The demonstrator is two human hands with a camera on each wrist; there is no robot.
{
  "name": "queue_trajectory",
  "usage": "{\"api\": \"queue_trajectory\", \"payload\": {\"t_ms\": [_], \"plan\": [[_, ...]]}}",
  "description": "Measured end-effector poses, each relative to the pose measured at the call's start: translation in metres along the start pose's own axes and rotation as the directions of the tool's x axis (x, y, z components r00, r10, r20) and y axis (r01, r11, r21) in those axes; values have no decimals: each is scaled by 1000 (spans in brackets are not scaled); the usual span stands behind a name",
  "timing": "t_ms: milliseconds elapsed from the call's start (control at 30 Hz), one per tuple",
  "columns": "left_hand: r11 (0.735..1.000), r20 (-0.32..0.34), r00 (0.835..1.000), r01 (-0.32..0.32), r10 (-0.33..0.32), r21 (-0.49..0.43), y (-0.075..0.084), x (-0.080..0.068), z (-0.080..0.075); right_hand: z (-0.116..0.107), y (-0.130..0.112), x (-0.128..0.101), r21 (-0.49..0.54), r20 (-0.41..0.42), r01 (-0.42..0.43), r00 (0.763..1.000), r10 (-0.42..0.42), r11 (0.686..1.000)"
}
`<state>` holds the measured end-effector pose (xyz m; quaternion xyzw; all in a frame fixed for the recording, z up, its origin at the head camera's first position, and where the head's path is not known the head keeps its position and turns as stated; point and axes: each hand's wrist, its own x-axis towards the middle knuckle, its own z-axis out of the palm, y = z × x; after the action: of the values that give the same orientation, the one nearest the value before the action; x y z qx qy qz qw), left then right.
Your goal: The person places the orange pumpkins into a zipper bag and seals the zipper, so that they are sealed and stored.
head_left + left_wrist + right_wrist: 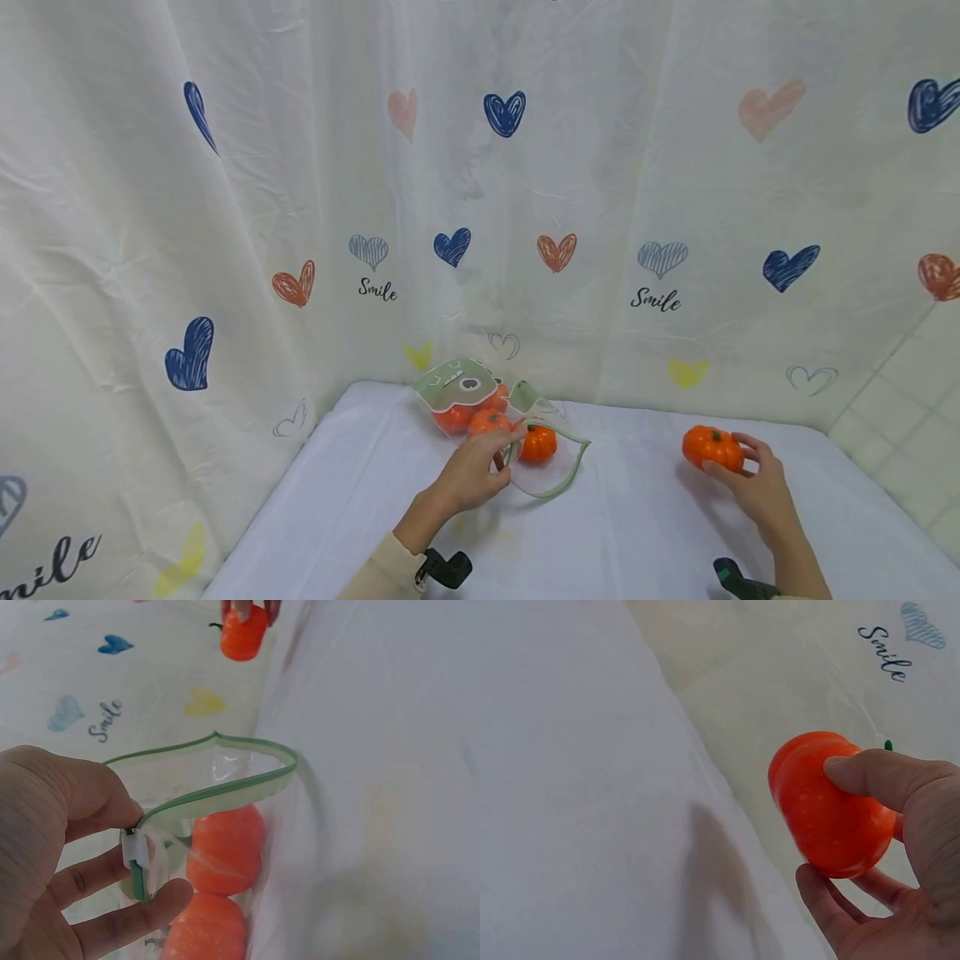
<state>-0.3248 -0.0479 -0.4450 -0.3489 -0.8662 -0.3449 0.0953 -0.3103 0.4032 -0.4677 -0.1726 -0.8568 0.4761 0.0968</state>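
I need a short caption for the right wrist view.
Right hand grips an orange toy pumpkin above the white tablecloth.

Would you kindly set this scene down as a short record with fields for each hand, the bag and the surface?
left hand: left hand pinches the green-edged rim of the clear bag, holding its mouth open
right hand: right hand grips a small orange pumpkin
bag contents: several orange pumpkins
bag print: green bear face
surface: white tablecloth
backdrop: heart-print curtain
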Motion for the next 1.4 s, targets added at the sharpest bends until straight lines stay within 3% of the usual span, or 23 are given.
{"api": "queue_trajectory", "payload": {"t_ms": [467, 1400], "plan": [[1000, -10, 1000, -11, 11, 10, 0, 0, -1, 2, -23, -10, -7, 33, 93, 995, -93, 996], [1000, -22, 1000, -15, 15, 3, -4, 2, 1, 10, -57, -27, -70, 188, 261, 951, -244, 963]]}}
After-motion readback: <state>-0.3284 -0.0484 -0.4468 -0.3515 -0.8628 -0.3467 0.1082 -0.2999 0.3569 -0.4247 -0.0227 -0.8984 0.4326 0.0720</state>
